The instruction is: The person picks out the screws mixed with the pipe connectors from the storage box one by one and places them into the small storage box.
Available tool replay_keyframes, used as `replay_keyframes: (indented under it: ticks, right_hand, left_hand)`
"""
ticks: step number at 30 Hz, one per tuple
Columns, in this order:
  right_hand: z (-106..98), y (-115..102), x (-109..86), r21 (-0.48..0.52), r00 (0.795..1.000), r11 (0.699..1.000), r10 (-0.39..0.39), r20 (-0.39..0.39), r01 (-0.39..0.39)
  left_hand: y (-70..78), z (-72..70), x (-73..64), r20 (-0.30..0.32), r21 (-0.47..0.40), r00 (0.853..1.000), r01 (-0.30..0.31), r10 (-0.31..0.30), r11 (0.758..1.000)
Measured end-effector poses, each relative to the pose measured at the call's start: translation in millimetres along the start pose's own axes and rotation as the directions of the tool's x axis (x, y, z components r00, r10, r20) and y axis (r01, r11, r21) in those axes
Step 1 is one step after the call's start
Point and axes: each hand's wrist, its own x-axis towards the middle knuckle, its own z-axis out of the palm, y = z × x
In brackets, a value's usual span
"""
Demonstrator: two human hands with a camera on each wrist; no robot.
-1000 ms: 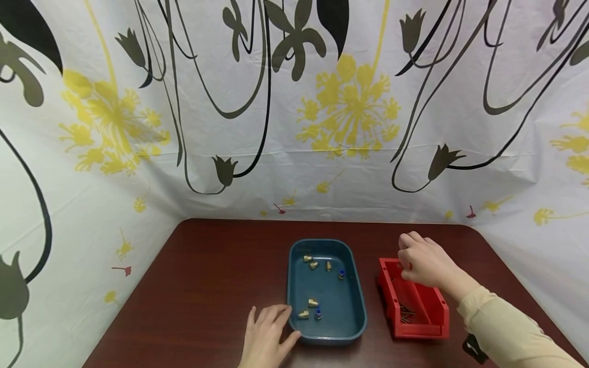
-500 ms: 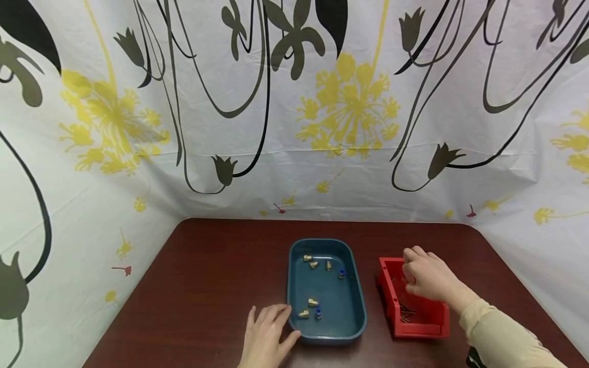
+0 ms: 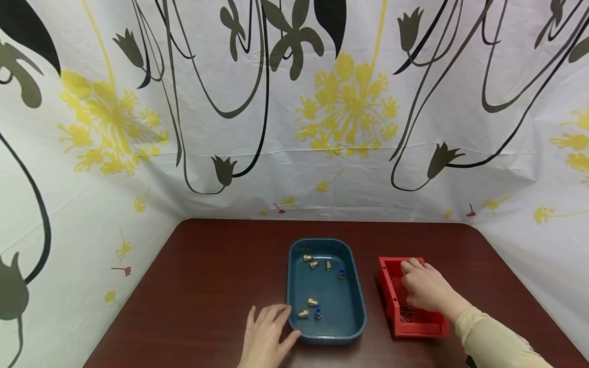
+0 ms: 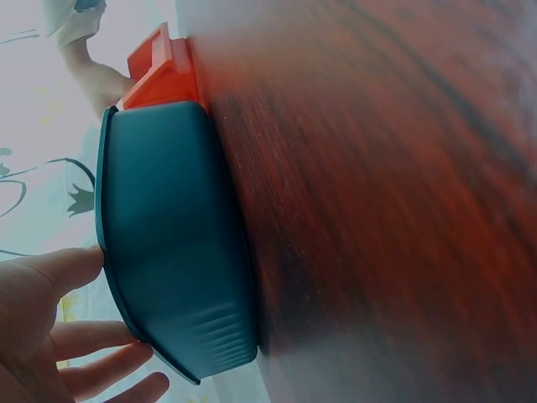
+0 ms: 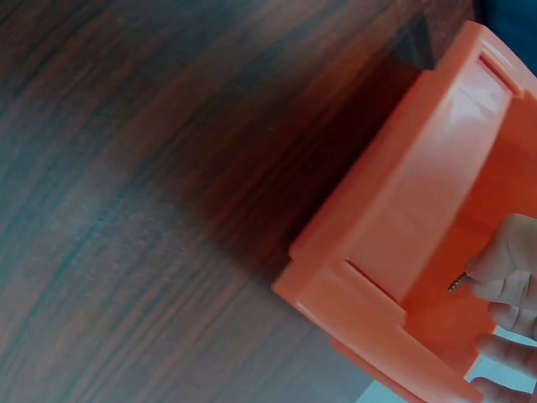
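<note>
My left hand (image 3: 268,337) touches the near left rim of a blue tray (image 3: 338,312) with thumb and fingertips, fingers fairly straight. Small brass fittings (image 3: 313,302) lie in the tray, a few with blue collars (image 3: 318,314). Inside a red bin (image 3: 390,306) to the right is my right hand (image 3: 430,289). In the right wrist view its thumb and finger pinch a screw (image 5: 457,282), whose threaded tip sticks out; the rest of it is hidden. Several more screws (image 3: 406,314) lie at the bin's near end, partly behind the hand.
Tray and bin stand side by side on a dark wooden table (image 3: 216,286), a narrow gap between them. A white patterned cloth (image 3: 285,133) hangs behind the table and along its left side.
My right hand has come down from over the bin's far end, toward me and into the bin. The left hand and tray have stayed put.
</note>
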Motion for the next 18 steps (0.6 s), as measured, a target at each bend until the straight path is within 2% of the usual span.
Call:
replay_keyframes:
  ticks: [18]
  right_hand:
    - [6.1, -5.5, -1.5, -0.003, 1.0, 1.0, -0.012, 0.015, 0.012]
  left_hand:
    - [-0.4, 0.6, -0.5, -0.015, 0.007, 1.0, -0.005, 0.006, 1.0]
